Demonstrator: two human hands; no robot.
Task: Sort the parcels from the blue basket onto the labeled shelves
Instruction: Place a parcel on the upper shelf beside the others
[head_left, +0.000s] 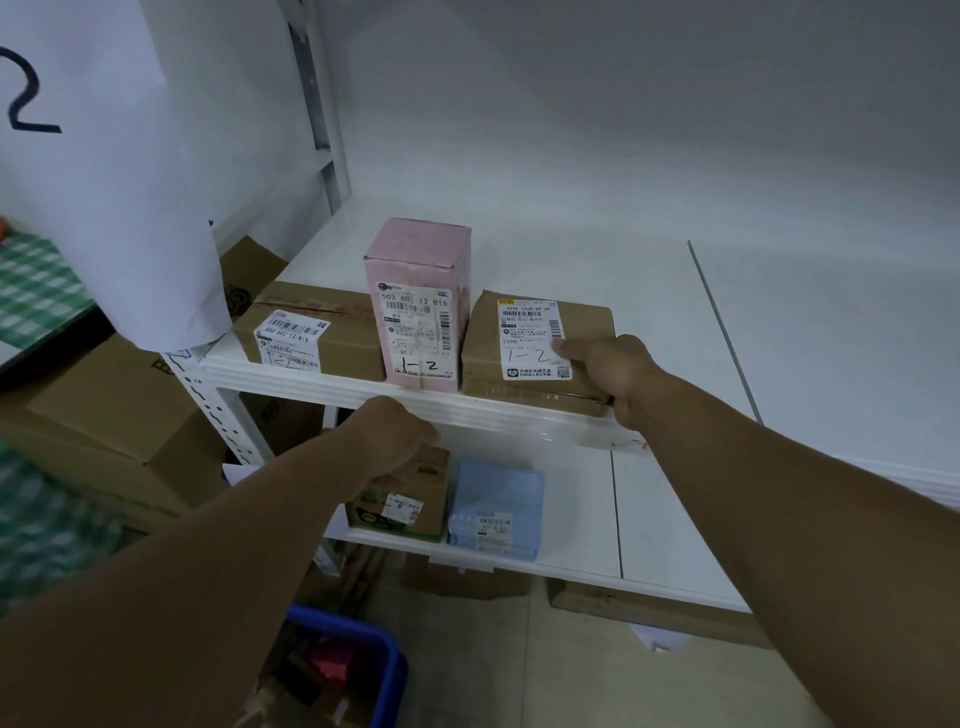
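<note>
The blue basket (395, 670) is sitting on the floor at the person's feet with some packages still showing inside. Just above it, the left hand (387, 441) is reaching under the upper shelf's lip, its fingers curling down over the top of a small carton (415, 512) on the lower shelf (571, 519), which is standing beside a pale blue parcel (496, 506). The right hand (618, 376) is holding the right end of a brown parcel (483, 353) marked 1-2 at the front edge of the upper shelf (649, 291), with one of its fingers (569, 349) lying across the label.

This parcel is looking like taped corrugated card: stiff, probably light, with tape that may be a little slick. Taking it by the two short ends, or from underneath, is likely the safest hold. It is standing close against a tall pink box (415, 312), which looks easy to tip if nudged. Left of that a flat brown box (337, 322) is lying, and a paper sign (104, 182) bearing a 2 is hanging from the frame.
</note>
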